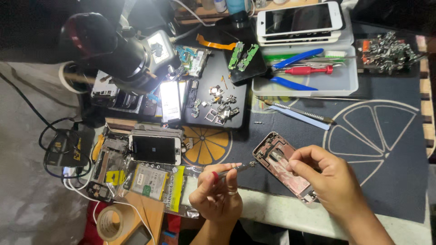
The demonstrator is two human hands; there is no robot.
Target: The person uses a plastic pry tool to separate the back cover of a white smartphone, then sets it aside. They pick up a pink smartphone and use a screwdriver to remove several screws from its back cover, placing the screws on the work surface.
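Observation:
An opened pink phone housing (278,159) lies tilted on the dark mat (386,149) near the table's front edge. My left hand (217,194) grips a thin screwdriver (236,169) whose tip meets the housing's upper left corner. My right hand (324,179) rests on the housing's right side, and its fingers press a small metal part (277,156) inside the frame. The lower end of the housing is partly hidden under my right hand.
A microscope (113,45) stands at the back left. A white tray (345,77) with blue pliers and a red screwdriver sits at the back, phones stacked above it. Loose small parts (220,106) lie on a black slab. Tweezers (295,110), a phone screen (154,149), tape roll (109,223).

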